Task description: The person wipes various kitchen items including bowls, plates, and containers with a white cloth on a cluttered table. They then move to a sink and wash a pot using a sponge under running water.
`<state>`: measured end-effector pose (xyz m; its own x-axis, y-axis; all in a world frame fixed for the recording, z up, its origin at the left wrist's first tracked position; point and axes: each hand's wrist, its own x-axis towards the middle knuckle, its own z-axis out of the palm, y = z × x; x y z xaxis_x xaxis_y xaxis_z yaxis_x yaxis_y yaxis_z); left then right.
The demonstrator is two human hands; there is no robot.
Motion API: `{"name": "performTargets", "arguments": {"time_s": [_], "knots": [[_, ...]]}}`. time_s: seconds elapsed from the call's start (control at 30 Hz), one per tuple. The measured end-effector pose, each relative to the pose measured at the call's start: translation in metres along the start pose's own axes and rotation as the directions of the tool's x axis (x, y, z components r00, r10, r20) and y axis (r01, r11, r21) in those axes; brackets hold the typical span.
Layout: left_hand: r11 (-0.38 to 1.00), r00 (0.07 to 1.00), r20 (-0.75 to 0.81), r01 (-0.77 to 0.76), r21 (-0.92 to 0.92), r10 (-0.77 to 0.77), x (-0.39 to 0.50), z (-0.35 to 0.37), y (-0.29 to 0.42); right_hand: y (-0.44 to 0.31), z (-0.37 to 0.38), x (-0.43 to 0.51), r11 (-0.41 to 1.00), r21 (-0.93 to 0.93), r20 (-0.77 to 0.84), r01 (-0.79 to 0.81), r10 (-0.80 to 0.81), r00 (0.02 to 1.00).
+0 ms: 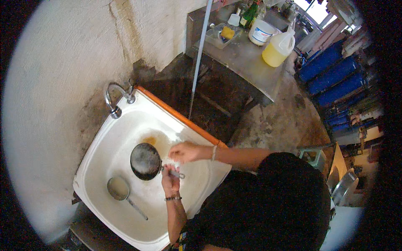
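Note:
My left hand [171, 181] grips the grey handle of a small dark frying pan [145, 161], whose round part is over the white sink basin [110, 216]. Close above the handle is my right hand [187, 152], with curled, slightly blurred fingers; whether it holds anything is unclear. Something small and white shows between the two hands. A long-handled ladle or small pan [118, 188] lies in the basin, with cloudy, pale contents. An orange-brown patch marks the basin beyond the frying pan. The curved chrome faucet [114, 94] is at the sink's far corner.
Past the sink's orange edge [179, 114] stands a metal table [241, 64]. It holds a clear tub [216, 39] with a yellow sponge [227, 33], a white bucket [260, 33], a jug of yellow liquid [278, 50] and green bottles [249, 14]. An upright pole [201, 47] is in front.

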<state>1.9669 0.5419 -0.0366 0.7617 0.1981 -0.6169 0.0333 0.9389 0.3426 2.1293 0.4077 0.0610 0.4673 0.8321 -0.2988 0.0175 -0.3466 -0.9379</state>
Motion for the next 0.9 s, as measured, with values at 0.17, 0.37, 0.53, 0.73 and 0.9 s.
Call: {"name": "performTargets", "arguments": {"time_s": [0.17,0.37,0.53,0.73,0.9], "knots": [[0.999,0.959,-0.282,-0.013,-0.031,0.004,-0.007,-0.019,-0.003,-0.004,-0.208,-0.013,0.870,-0.460,-0.531,0.175,-0.428,0.731],[0.959,0.893,-0.398,-0.109,0.261,0.210,-0.043,0.009,-0.002,0.060,-0.446,0.042,0.294,-0.609,-0.789,-0.736,-0.132,0.600],[0.898,0.884,-0.345,-0.159,0.410,0.314,-0.067,0.039,0.000,0.101,-0.500,0.040,0.292,-0.566,-0.824,-0.771,-0.192,0.532],[0.923,0.926,-0.269,-0.161,0.349,0.263,-0.067,0.063,-0.009,0.094,-0.487,0.001,0.292,-0.666,-0.745,-0.686,-0.299,0.596],[0.936,0.922,-0.317,-0.112,0.333,0.224,-0.055,0.063,-0.005,0.110,-0.476,-0.064,0.443,-0.643,-0.765,-0.625,-0.333,0.551]]}}
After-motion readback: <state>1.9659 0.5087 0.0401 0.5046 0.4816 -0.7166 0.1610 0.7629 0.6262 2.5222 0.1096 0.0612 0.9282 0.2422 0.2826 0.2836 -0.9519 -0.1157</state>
